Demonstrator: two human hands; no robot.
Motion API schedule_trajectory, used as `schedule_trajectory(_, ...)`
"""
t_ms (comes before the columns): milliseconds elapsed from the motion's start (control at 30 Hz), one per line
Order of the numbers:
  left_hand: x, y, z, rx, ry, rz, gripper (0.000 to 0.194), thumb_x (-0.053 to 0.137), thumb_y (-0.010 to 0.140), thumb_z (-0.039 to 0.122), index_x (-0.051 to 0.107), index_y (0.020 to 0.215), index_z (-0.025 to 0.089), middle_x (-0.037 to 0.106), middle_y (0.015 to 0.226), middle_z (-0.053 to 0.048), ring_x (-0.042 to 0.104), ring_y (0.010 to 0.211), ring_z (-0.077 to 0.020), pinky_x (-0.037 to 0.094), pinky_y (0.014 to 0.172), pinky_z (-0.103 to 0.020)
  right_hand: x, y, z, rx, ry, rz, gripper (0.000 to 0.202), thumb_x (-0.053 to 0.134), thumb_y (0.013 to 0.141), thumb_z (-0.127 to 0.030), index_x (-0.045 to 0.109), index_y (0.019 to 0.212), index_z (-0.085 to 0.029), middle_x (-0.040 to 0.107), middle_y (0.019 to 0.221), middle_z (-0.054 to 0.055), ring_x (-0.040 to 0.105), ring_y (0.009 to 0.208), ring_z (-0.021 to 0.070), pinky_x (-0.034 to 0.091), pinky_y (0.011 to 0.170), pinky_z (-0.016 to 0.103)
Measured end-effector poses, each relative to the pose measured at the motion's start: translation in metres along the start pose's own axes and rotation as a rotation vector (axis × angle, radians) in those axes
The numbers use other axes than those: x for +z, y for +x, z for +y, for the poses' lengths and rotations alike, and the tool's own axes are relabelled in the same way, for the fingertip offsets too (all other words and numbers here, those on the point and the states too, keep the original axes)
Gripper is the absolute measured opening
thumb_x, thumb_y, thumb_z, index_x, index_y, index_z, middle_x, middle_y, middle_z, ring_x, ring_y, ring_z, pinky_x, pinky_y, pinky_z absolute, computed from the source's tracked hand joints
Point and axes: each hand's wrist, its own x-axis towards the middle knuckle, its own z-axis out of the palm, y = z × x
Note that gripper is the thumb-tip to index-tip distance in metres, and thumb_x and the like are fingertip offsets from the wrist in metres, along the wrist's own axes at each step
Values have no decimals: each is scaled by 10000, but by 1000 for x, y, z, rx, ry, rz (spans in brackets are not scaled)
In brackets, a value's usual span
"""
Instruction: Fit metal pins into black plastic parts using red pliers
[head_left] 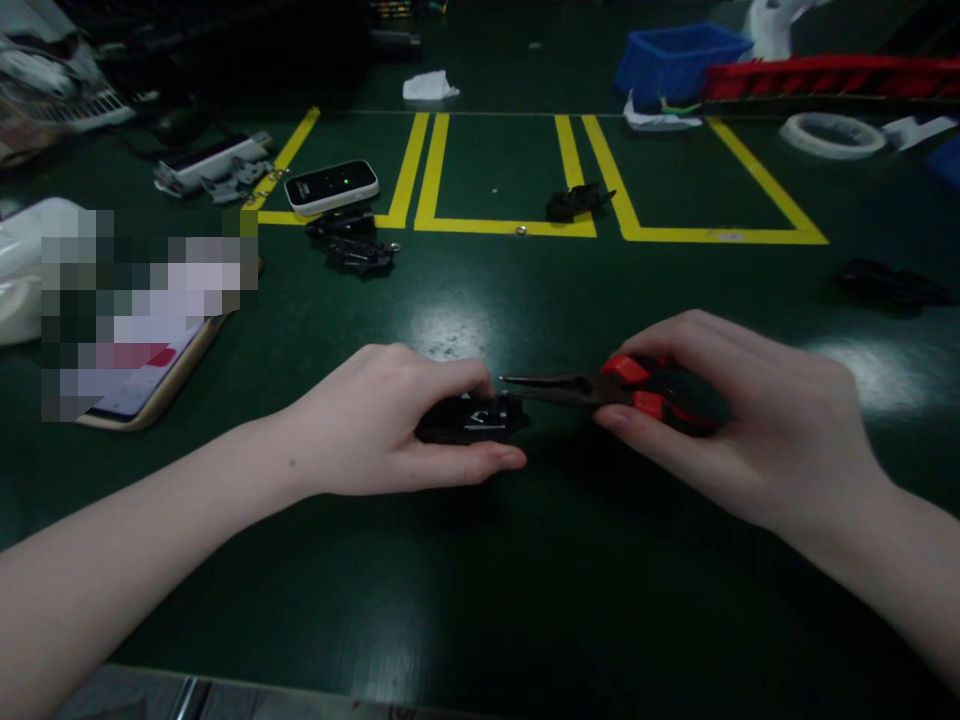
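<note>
My left hand [390,420] grips a small black plastic part [472,420] between thumb and fingers, low over the middle of the green table. A bit of shiny metal shows on the part's upper face. From the right, my right hand [750,420] is wrapped round long-nose pliers [562,386] with red and black handles. Their narrow jaws point left, and the tips are beside the right end of the black part, near my left fingertip. Whether the jaws touch the part or hold anything, I cannot tell.
On the green table [480,300] lie a phone [165,350], a white-edged device [332,187], black parts [352,250], another black part [577,202] and one at right [892,284]. Behind are a blue bin [679,65], a tape roll [832,134] and a red strip [832,78].
</note>
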Motion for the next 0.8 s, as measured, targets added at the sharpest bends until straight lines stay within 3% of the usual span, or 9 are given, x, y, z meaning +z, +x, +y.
schedule_trajectory(467, -1, 1, 0, 24, 77, -4, 360, 592, 909, 529, 623, 856, 174, 573, 624, 55, 531, 536, -88, 306, 501, -215, -3, -2, -4, 15, -44, -60, 341, 546, 919, -557, 584, 921, -218, 646, 841, 51, 612, 710, 194, 436, 553, 337)
schedule_trajectory(800, -2, 1, -2, 14, -187, -106, 287, 651, 900, 457, 695, 917, 173, 619, 674, 39, 556, 582, -88, 352, 526, -201, -6, -3, -2, -142, -277, 31, 345, 527, 938, -534, 560, 958, -191, 639, 855, 80, 592, 726, 213, 429, 576, 342)
